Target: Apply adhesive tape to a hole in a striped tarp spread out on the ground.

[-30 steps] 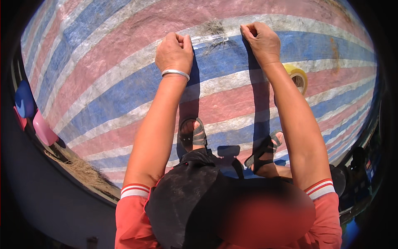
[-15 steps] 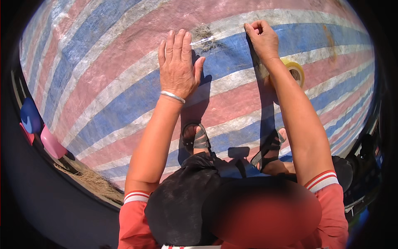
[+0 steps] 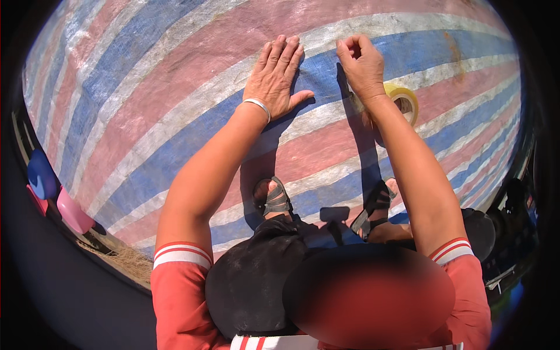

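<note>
A tarp striped in red, white and blue point(image 3: 146, 125) spreads across the ground before me. Palm down, my left hand point(image 3: 277, 76) rests on it with the fingers stretched out and the thumb spread to the right. The frayed hole with dry grass showing through it, seen earlier, is hidden beneath or beside this hand. To its right, my right hand point(image 3: 363, 67) is closed in a pinch just over the tarp; whatever sits between the fingertips is too small to make out. A yellowish roll of tape point(image 3: 414, 108) shows beside my right forearm, partly covered by it.
My sandalled feet, the left sandal point(image 3: 276, 198) and right sandal point(image 3: 373, 207), stand on the tarp close to me. Past the tarp's left edge are a blue plastic object point(image 3: 42, 174), a pink plastic object point(image 3: 74, 211) and dry straw point(image 3: 119, 255).
My left hand has moved right and come down over the frayed spot, its fingers now slanting right. The right hand has shifted slightly left and nearer, still pinched.
</note>
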Demonstrator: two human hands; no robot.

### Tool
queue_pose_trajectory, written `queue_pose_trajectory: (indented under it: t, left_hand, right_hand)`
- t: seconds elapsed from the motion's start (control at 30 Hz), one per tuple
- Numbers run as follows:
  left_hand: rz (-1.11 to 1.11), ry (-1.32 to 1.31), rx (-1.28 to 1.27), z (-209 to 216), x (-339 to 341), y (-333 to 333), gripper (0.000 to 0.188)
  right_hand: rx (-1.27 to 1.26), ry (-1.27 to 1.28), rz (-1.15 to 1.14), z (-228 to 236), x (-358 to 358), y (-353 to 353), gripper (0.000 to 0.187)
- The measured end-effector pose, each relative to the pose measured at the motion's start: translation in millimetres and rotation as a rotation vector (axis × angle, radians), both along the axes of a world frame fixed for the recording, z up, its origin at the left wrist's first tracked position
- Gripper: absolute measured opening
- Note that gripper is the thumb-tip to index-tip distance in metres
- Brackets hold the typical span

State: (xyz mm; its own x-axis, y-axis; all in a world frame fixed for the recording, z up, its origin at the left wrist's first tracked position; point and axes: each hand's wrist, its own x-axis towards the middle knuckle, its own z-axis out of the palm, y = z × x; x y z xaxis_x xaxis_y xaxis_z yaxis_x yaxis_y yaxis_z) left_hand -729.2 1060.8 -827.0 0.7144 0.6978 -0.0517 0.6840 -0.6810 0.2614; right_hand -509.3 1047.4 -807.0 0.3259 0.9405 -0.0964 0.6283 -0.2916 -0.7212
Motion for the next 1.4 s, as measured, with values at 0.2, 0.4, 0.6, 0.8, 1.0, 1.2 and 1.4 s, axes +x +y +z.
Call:
queue_pose_trajectory:
  t: [0.2, 0.4, 0.6, 0.8, 1.0, 1.2, 1.4]
  left_hand:
    - [-0.111, 0.005, 0.009, 3.9, 17.2, -7.6, 0.099]
    - [-0.098, -0.110, -0.146, 3.5, 18.7, -49.1, 0.095]
    - [-0.061, -0.285, -0.260, 8.8, -10.1, -83.9, 0.078]
    - [0.247, -0.051, -0.044, 4.6, -63.3, -35.7, 0.093]
    - [0.511, 0.238, -0.111, 6.3, -98.6, -96.9, 0.100]
    - [0.405, -0.096, -0.100, 40.3, -49.9, -71.3, 0.095]
    - [-0.115, -0.043, -0.061, -2.0, 16.0, -43.8, 0.096]
  right_hand:
    - [0.008, 0.224, -0.049, 25.7, -23.9, -36.9, 0.021]
    - [0.155, 0.061, 0.225, 34.4, -23.1, -29.8, 0.014]
    - [0.096, -0.090, 0.585, 0.7, -28.0, -21.0, 0.050]
    - [0.088, -0.566, 0.574, -13.9, -28.7, -30.7, 0.064]
    - [-0.027, -0.627, 0.522, 7.1, -6.2, -41.8, 0.060]
    - [-0.008, -0.398, 0.246, 91.3, 34.8, -107.7, 0.037]
    - [-0.220, -0.435, 0.122, 65.6, 43.1, -167.4, 0.038]
